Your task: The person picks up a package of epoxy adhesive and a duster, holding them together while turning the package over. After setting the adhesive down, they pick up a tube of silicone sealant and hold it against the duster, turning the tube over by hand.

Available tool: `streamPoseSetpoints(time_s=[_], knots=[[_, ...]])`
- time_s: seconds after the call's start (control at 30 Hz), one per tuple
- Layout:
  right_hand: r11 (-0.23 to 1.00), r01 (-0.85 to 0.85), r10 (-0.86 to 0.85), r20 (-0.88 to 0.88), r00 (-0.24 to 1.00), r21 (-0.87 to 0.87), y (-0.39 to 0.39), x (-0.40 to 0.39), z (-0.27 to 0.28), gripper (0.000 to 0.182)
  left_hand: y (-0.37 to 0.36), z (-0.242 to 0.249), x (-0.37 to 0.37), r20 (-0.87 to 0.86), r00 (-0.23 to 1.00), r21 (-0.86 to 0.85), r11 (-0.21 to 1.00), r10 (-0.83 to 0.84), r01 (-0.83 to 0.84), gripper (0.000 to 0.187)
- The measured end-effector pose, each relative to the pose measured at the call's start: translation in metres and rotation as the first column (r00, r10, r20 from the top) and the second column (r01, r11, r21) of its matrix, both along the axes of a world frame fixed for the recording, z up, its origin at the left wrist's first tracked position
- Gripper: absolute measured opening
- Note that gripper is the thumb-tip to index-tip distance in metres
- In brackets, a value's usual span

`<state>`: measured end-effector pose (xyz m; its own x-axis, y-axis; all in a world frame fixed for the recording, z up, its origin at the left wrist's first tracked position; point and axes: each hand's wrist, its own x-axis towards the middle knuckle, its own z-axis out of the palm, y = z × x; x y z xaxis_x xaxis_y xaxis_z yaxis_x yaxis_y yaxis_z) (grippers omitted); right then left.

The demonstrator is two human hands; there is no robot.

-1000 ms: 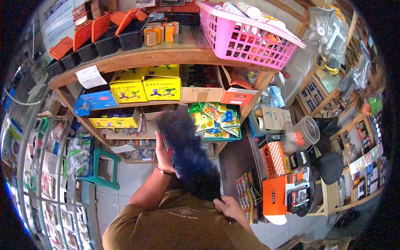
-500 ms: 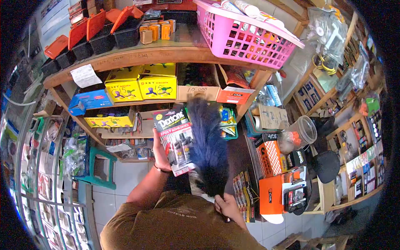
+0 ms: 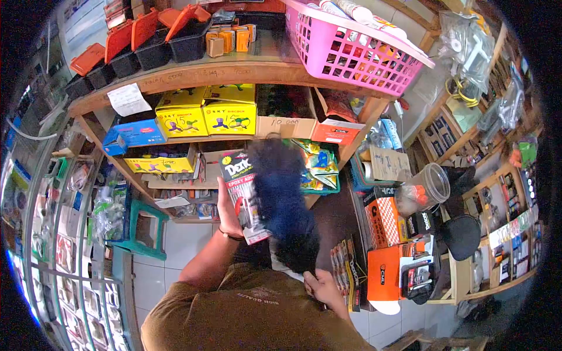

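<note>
My left hand (image 3: 229, 206) holds a carded pack of epoxy adhesive (image 3: 244, 193) upright by its left edge, its fingers mostly behind the card. A dark blue fluffy duster (image 3: 285, 196) covers the right part of the pack. My right hand (image 3: 324, 288) is closed around the duster's handle at the lower end. The duster's upper end is smeared by motion, and whether it touches the card is hard to tell.
Ahead stands a wooden shelf (image 3: 234, 75) with yellow boxes (image 3: 228, 119) and a pink basket (image 3: 357, 51). An orange box (image 3: 384, 275) and a clear jar (image 3: 430, 186) are at right. A green stool (image 3: 146, 230) stands at left.
The duster has shifted left over the pack and hides more of its lettering. The shelf and boxes sit slightly further right and lower in view. Both hands keep their hold.
</note>
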<state>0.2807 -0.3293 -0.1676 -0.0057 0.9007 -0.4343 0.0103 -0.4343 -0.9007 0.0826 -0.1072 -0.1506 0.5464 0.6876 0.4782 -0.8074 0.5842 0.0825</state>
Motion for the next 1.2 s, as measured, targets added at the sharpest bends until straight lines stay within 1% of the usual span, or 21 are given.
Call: streamPoseSetpoints(time_s=[0.03,0.07,0.13,0.2,0.23,0.27,0.33,0.43,0.53,0.57,0.6,0.67,0.73,0.8,0.87,0.9,0.97,1.03,1.07,1.13,1.2], knots=[[0.990,-0.126,0.109,0.237,0.965,0.057,0.001,0.001,0.003,0.030,-0.015,0.029,0.005,-0.330,0.931,-0.138,0.967,0.158,-0.213,0.071],[0.962,-0.260,0.193,0.465,0.864,0.083,0.002,0.001,0.007,0.030,-0.019,0.044,0.010,-0.342,0.924,-0.188,0.951,0.172,-0.247,0.072],[0.938,-0.290,0.193,0.406,0.893,0.190,0.005,-0.004,0.018,0.032,-0.033,0.062,0.006,-0.508,0.841,-0.005,0.975,0.187,-0.220,0.073],[0.990,-0.099,0.070,0.255,0.964,0.102,0.004,-0.005,0.014,0.033,-0.023,0.055,0.010,-0.252,0.957,0.056,0.990,0.143,-0.133,0.074],[1.000,0.017,-0.017,-0.026,1.000,0.006,0.006,-0.004,0.004,0.030,-0.012,0.036,0.003,-0.139,0.989,0.014,0.999,0.049,-0.048,0.069],[1.000,0.016,-0.016,-0.025,1.000,0.007,0.005,-0.003,-0.001,0.030,0.000,0.017,-0.002,-0.018,0.999,-0.015,0.999,-0.042,0.042,0.064],[0.985,-0.164,0.128,0.396,0.909,0.058,0.006,-0.004,0.002,0.029,-0.018,0.053,0.009,-0.356,0.907,-0.209,0.927,0.224,-0.311,0.066],[0.977,-0.187,0.149,0.301,0.942,0.104,0.006,-0.009,0.023,0.031,-0.033,0.067,0.007,-0.548,0.810,-0.052,0.958,0.208,-0.282,0.070],[1.000,-0.002,0.002,0.038,0.999,-0.010,0.008,-0.012,0.020,0.035,-0.010,0.033,0.000,-0.430,0.884,-0.157,0.950,0.181,-0.271,0.072],[1.000,-0.005,0.005,0.024,1.000,-0.010,0.009,-0.012,0.019,0.034,0.000,0.018,-0.003,-0.169,0.985,-0.083,0.995,0.046,-0.061,0.074],[1.000,-0.007,0.007,0.008,1.000,-0.008,0.011,-0.012,0.020,0.033,-0.002,0.023,-0.002,-0.324,0.935,-0.168,0.964,0.142,-0.205,0.072],[0.994,-0.091,0.085,0.097,0.992,0.054,0.013,-0.013,0.023,0.033,-0.012,0.035,0.008,-0.442,0.888,-0.032,0.988,0.123,-0.153,0.078],[0.951,-0.276,0.228,0.292,0.929,0.137,0.014,-0.013,0.027,0.035,-0.005,0.043,0.006,-0.298,0.953,-0.060,0.996,0.046,-0.067,0.085],[0.988,-0.123,0.100,0.236,0.967,0.088,0.012,-0.011,0.015,0.030,0.001,0.032,0.013,-0.338,0.928,-0.216,0.946,0.159,-0.241,0.080],[1.000,-0.012,0.013,0.109,0.994,-0.013,0.013,-0.007,0.009,0.025,0.010,0.014,0.009,-0.127,0.988,-0.236,0.965,0.086,-0.114,0.068],[0.985,-0.172,0.144,0.477,0.867,0.016,0.015,-0.006,0.016,0.028,0.008,0.022,0.013,-0.250,0.961,-0.163,0.974,0.115,-0.159,0.066],[0.981,-0.191,0.155,0.429,0.890,0.040,0.017,-0.007,0.019,0.030,-0.010,0.046,0.020,-0.451,0.878,-0.095,0.969,0.163,-0.228,0.064],[0.988,-0.095,0.059,0.274,0.960,0.119,0.019,-0.012,0.029,0.032,-0.002,0.047,0.017,-0.388,0.901,-0.092,0.964,0.196,-0.249,0.067],[0.988,-0.099,0.063,0.280,0.958,0.117,0.022,-0.014,0.030,0.032,0.010,0.035,0.015,-0.292,0.948,-0.234,0.951,0.128,-0.201,0.068],[0.999,-0.045,0.039,0.294,0.955,0.014,0.025,-0.013,0.033,0.031,0.021,0.022,0.014,-0.374,0.905,-0.181,0.941,0.203,-0.286,0.070],[0.987,-0.142,0.104,0.371,0.923,0.078,0.028,-0.011,0.038,0.030,0.014,0.030,0.016,-0.355,0.927,-0.146,0.972,0.125,-0.186,0.069]])
